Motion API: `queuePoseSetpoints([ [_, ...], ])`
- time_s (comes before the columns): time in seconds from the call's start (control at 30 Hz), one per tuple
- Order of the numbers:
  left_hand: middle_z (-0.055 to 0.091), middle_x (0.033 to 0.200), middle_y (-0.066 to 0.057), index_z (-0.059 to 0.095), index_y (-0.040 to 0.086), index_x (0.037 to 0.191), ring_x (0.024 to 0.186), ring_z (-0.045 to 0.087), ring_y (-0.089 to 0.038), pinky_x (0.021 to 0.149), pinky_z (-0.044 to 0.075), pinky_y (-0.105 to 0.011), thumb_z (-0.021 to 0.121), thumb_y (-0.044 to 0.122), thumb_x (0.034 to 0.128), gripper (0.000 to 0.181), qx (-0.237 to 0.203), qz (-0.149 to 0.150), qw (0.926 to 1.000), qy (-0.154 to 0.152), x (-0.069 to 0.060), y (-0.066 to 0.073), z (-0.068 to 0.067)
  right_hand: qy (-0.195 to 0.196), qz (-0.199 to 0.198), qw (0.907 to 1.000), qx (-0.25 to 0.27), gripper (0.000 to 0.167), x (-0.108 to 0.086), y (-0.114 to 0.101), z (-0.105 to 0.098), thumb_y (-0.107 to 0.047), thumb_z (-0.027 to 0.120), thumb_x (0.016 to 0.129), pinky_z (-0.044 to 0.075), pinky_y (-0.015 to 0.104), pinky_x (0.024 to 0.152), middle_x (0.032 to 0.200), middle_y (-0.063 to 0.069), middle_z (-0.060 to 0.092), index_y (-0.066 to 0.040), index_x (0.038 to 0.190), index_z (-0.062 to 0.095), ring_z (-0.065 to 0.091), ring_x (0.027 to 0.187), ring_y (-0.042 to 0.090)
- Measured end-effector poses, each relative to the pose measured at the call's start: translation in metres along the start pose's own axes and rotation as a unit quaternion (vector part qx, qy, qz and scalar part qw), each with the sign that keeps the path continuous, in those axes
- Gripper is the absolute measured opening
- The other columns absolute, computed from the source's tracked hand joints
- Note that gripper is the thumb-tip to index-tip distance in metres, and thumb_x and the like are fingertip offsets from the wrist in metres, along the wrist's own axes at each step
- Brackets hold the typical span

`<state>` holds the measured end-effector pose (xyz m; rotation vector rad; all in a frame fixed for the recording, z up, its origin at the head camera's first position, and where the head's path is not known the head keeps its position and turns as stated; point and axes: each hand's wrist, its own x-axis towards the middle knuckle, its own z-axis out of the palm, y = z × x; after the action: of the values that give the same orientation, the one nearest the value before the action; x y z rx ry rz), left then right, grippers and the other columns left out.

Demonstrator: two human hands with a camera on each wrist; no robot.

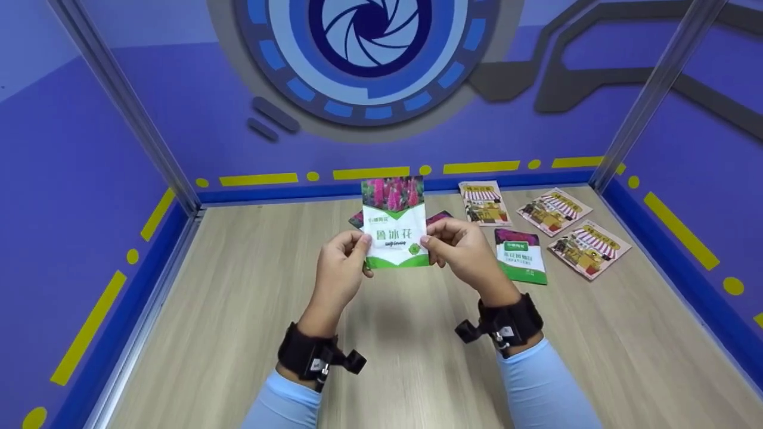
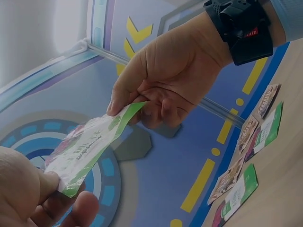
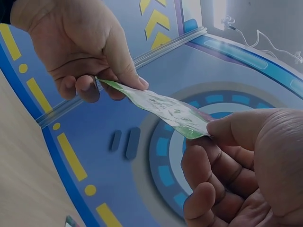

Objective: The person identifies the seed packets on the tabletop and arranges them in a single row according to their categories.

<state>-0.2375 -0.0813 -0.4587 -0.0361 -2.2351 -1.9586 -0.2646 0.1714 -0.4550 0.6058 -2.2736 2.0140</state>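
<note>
A white and green seed packet (image 1: 394,221) with pink flowers printed along its top is held up above the table, face toward the head camera. My left hand (image 1: 343,257) pinches its left edge between thumb and fingers. The right hand (image 1: 468,253) pinches the opposite edge low down. From the left wrist view, the packet (image 2: 87,146) stretches slightly bent between the two hands. The right wrist view shows the packet (image 3: 161,106) almost edge-on, with the right thumb on top. Partly hidden behind it lie dark packet corners (image 1: 356,220) on the table.
To the right lie a green and white seed packet (image 1: 521,257) and three packets with a striped awning print: one at the back (image 1: 484,202), one at right (image 1: 555,211), another nearer (image 1: 590,250). Purple-blue panels (image 1: 179,119) enclose the wooden table (image 1: 238,310).
</note>
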Motion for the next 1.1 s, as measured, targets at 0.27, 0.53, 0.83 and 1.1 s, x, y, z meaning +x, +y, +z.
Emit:
queuePoseSetpoints([
  [0.27,0.070,0.093,-0.008,0.075,0.004,0.110,0.069,0.063,-0.017,0.064,0.065,-0.037,0.064,0.020,0.1175,0.021,-0.011,-0.022,0.9997,0.000,0.008,-0.015,0.004,0.005,0.022,0.9992,-0.033,0.010,0.004,0.012,0.001,-0.010,0.077,0.108,0.058,0.025,0.062,0.086,0.003,0.078,-0.001,0.107,0.077,0.069,0.068,0.019],
  [0.53,0.072,0.096,-0.009,0.075,0.003,0.113,0.070,0.064,-0.017,0.060,0.059,-0.026,0.064,0.020,0.1178,0.021,-0.011,-0.029,0.9995,0.000,0.016,-0.027,-0.002,-0.014,0.061,0.9936,-0.094,0.018,0.011,0.025,-0.003,-0.021,0.074,0.112,0.063,0.029,0.081,0.103,0.010,0.082,-0.004,0.109,0.078,0.078,0.098,0.028],
  [0.83,0.072,0.094,-0.007,0.075,0.004,0.109,0.070,0.065,-0.016,0.063,0.059,-0.029,0.063,0.021,0.1184,0.023,0.037,-0.071,0.9965,0.023,0.035,-0.057,-0.017,-0.002,0.132,0.9366,-0.325,0.036,0.015,0.065,-0.010,-0.029,0.079,0.108,0.055,0.060,0.120,0.153,0.020,0.068,-0.007,0.136,0.075,0.063,0.146,0.042],
  [1.1,0.074,0.102,-0.012,0.076,0.001,0.115,0.067,0.067,-0.017,0.065,0.061,-0.032,0.063,0.021,0.1181,0.024,0.075,-0.110,0.9908,0.023,0.051,-0.085,-0.045,-0.020,0.172,0.8813,-0.440,0.073,0.012,0.094,-0.018,-0.029,0.091,0.096,0.036,0.072,0.134,0.179,0.028,0.042,-0.005,0.159,0.063,0.039,0.166,0.055],
])
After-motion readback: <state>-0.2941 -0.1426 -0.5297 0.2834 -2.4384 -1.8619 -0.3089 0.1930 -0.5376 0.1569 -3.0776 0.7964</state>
